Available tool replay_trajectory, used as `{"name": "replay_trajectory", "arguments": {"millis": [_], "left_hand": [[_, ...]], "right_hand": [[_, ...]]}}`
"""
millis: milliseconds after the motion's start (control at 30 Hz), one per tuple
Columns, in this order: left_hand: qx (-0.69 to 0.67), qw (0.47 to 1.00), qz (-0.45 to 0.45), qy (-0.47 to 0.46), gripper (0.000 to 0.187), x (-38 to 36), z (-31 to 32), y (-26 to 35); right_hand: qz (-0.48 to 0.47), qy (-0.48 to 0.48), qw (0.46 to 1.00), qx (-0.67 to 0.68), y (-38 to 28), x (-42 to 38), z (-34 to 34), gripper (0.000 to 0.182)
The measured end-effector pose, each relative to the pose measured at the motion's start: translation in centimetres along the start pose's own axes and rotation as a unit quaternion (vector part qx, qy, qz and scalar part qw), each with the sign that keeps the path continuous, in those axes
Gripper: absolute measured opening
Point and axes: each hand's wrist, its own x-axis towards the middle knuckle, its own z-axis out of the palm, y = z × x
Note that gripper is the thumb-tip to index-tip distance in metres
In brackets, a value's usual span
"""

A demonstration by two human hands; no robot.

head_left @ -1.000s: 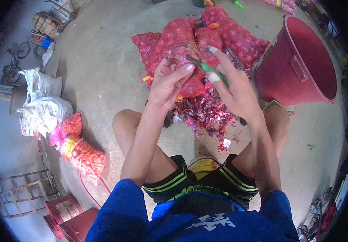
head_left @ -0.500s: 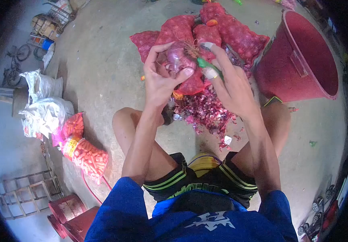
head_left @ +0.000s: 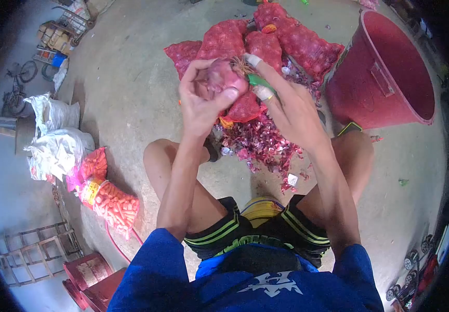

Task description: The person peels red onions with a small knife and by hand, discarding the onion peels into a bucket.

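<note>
A purple-red onion (head_left: pixel 223 78) with dry roots rests in my left hand (head_left: pixel 198 101), whose fingers and thumb wrap round it. My right hand (head_left: pixel 294 106) is closed on a small green-handled tool (head_left: pixel 258 82); its working end is hidden. White wrapping covers the tips of the right thumb and forefinger. That forefinger is by the onion's stringy end. Below and beyond the hands lie red net sacks of onions (head_left: pixel 223 40) and a heap of onion skins (head_left: pixel 266 141) on the floor.
A large dark red tub (head_left: pixel 349 88) stands tilted at the right. White sacks (head_left: pixel 60 148) and a bag of carrots (head_left: pixel 112 205) are on the left. Beneath my shorts shows a yellow seat (head_left: pixel 261 209). A hand truck (head_left: pixel 73 23) is at the far left.
The onion has turned in my left hand and blurs slightly with motion. Both hands have shifted a little to the left, still holding the same things.
</note>
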Motion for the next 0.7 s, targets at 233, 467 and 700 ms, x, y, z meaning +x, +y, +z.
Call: {"name": "replay_trajectory", "arguments": {"millis": [233,467,700], "left_hand": [[0.078,0.990,0.115,-0.036,0.078,0.1,1.3,0.2],[-0.241,0.965,-0.101,0.012,0.075,-0.4,1.7,1.0],[-0.206,0.976,-0.070,-0.024,0.079,-0.8,1.4,-0.5]], "right_hand": [[0.060,0.013,0.996,0.060,1.2,0.5,-0.8,0.046],[0.093,0.028,0.984,0.148,1.4,0.6,0.0,0.044],[0.130,0.045,0.973,0.187,1.8,1.1,0.7,0.043]]}}
